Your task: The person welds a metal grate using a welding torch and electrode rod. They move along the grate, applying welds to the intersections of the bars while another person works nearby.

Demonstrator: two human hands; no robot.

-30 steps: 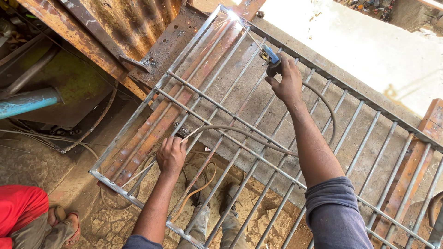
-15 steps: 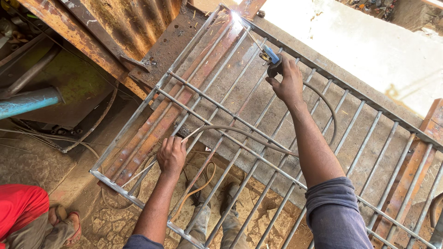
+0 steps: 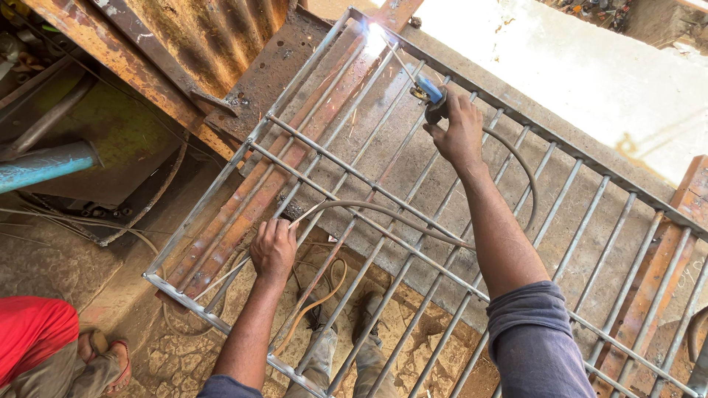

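Observation:
A grey metal grille of parallel bars (image 3: 346,173) lies flat across rusty steel beams. My right hand (image 3: 459,133) grips a blue-tipped welding electrode holder (image 3: 430,94); its thin rod reaches to the grille's far corner, where a bright welding arc (image 3: 376,33) glows with small sparks. A grey cable (image 3: 383,214) curves from the holder over the bars. My left hand (image 3: 273,249) is closed around one bar near the grille's near edge, beside a thin loose rod. My legs and shoes (image 3: 372,309) show beneath the bars.
Rusty beams and a steel plate (image 3: 273,70) lie under and left of the grille. A light-blue pipe (image 3: 44,166) juts in at the left. Another person in red clothing and sandals (image 3: 44,350) crouches at lower left. Wires lie on the stained concrete floor.
The view has shifted slightly. My right hand keeps the holder at the far corner, where the arc still burns. My left hand stays on the same bar.

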